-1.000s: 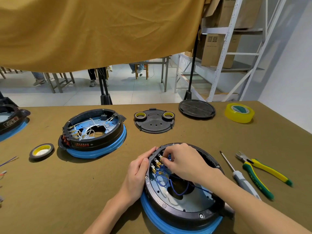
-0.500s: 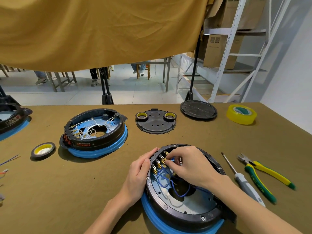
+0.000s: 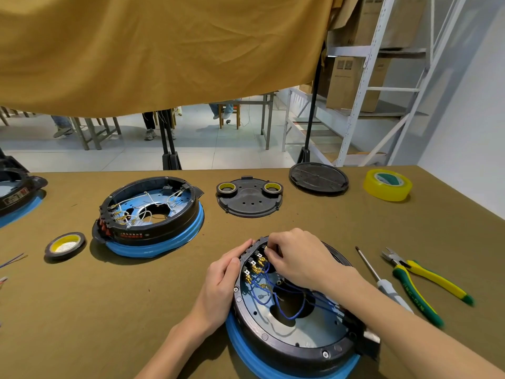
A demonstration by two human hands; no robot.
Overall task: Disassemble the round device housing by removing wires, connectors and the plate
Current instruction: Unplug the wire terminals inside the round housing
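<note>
The round device housing (image 3: 289,348), black with a blue ring underneath, lies at the table's near edge. Inside it a pale metal plate (image 3: 306,330) carries blue wires (image 3: 273,291) running to a row of brass connectors (image 3: 255,269) along the left rim. My left hand (image 3: 221,280) rests against the housing's outer left rim, fingers fairly straight. My right hand (image 3: 295,258) reaches over the far rim, its fingertips curled and pinching a connector at the top of the row. The pinched part is mostly hidden by my fingers.
A second housing (image 3: 153,214) with white wires sits at the left, a third (image 3: 16,195) at the far left edge. A black plate with tape rolls (image 3: 248,198), a round lid (image 3: 318,177), yellow tape (image 3: 387,184), black tape (image 3: 65,245), screwdriver (image 3: 382,283) and pliers (image 3: 420,283) lie around.
My right hand's fingertips have shifted slightly up along the connector row toward the far rim. My left hand stays against the housing's side. The camera view moved a little.
</note>
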